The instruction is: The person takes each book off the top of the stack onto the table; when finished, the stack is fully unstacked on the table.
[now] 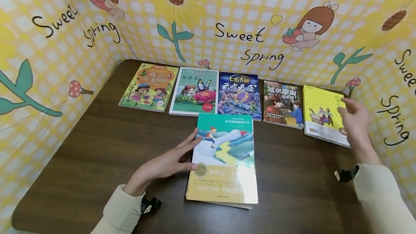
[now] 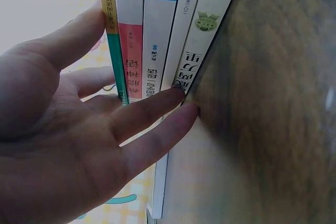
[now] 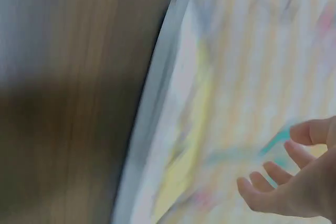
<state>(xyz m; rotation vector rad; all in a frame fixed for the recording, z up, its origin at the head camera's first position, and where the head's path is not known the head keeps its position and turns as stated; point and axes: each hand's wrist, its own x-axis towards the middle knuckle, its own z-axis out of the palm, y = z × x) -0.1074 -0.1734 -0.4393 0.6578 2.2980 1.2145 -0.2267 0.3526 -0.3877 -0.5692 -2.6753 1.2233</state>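
Observation:
A stack of several books stands at the front middle, topped by a green and gold book (image 1: 224, 151) with a white goose on its cover. Against the stack's left side rests my left hand (image 1: 165, 163), fingers spread. The left wrist view shows its fingers (image 2: 152, 129) along the spines, including a red and white one (image 2: 131, 51), and the thumb at the top book's edge. My right hand (image 1: 355, 122) hovers at the right edge of a yellow book (image 1: 320, 109), fingers loosely bent and holding nothing. It also appears in the blurred right wrist view (image 3: 294, 182).
Left of the yellow book, a row of books lies along the table's back: an orange and green one (image 1: 149, 87), a butterfly one (image 1: 194, 91), a purple one (image 1: 239, 96) and a detective one (image 1: 282, 104). Behind the brown table (image 1: 107, 161) hangs a yellow checked cloth (image 1: 136, 42).

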